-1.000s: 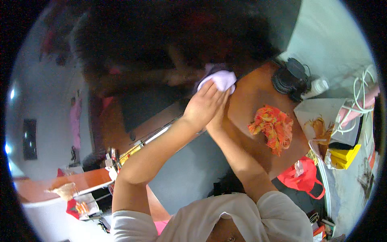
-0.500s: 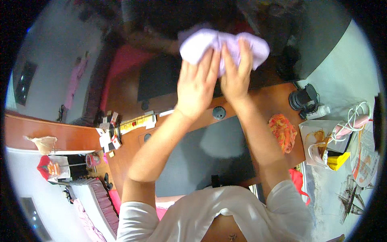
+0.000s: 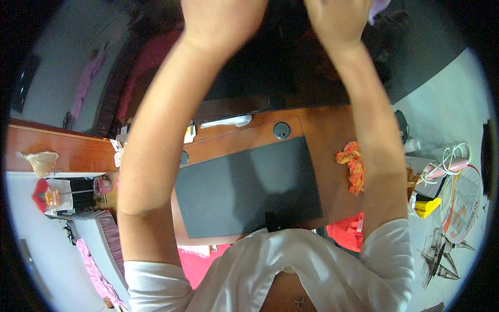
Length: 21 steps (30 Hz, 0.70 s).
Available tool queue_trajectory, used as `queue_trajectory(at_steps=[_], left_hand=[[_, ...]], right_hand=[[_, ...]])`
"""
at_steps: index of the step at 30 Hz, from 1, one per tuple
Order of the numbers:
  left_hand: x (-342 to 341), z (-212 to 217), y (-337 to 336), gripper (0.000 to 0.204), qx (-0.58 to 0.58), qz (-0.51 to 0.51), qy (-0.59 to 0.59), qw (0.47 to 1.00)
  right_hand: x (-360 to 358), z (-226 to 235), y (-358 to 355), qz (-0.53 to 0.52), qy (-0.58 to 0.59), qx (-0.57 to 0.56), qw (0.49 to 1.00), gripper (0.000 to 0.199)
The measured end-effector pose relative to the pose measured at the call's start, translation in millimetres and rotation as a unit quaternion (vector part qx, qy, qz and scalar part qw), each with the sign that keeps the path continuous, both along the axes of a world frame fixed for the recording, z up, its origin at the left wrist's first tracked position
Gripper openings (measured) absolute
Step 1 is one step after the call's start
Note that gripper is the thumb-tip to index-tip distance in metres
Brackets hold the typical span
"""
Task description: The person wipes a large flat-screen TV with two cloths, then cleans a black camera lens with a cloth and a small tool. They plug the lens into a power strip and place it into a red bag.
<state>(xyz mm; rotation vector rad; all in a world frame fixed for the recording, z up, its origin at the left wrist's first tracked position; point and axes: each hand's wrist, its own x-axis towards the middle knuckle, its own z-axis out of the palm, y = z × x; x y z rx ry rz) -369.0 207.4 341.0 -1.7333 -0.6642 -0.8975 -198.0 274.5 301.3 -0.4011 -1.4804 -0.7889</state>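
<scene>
Both my arms reach up across a large dark glossy screen (image 3: 291, 62), which mirrors parts of the room. My left hand (image 3: 223, 18) is at the top edge of the view, its fingers cut off, so what it touches is hidden. My right hand (image 3: 340, 21) is also partly cut off. A bit of the light purple cloth (image 3: 379, 9) sticks out beside it; the rest of the cloth is out of sight. Below the screen lies a dark grey desk mat (image 3: 249, 192) on the brown wooden desk (image 3: 335, 122).
An orange patterned cloth (image 3: 355, 166) lies at the desk's right, partly behind my right forearm. Near the screen's base are a white strip-like object (image 3: 226, 121) and a round black desk grommet (image 3: 281, 130). Further right are a pink object with white cord (image 3: 448, 166) and a round fan (image 3: 461, 205).
Both hands have moved up and further apart, nearly out of view. The purple cloth has gone up with them, leaving only a corner showing at the right hand.
</scene>
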Motion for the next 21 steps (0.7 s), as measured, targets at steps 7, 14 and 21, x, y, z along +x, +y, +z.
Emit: queue_trajectory(at_steps=[7,14,21], left_hand=[[-5.4,-235.4,-53.9,0.046,-0.326,0.047,-0.008,0.944],[31.3,-369.3,-94.0,0.055,-0.507,0.102,-0.141,0.844],[24.2,-217.1,-53.8,0.053,-0.289,0.065,-0.180,0.938]], right_hand=[[8.7,-272.7,-64.3,0.017,-0.085,-0.269,0.959,0.029],[26.3,-357.1,-96.6,0.042,-0.157,-0.423,0.892,0.022],[7.1,-197.2,-48.0,0.047,-0.066,-0.234,0.969,0.023]])
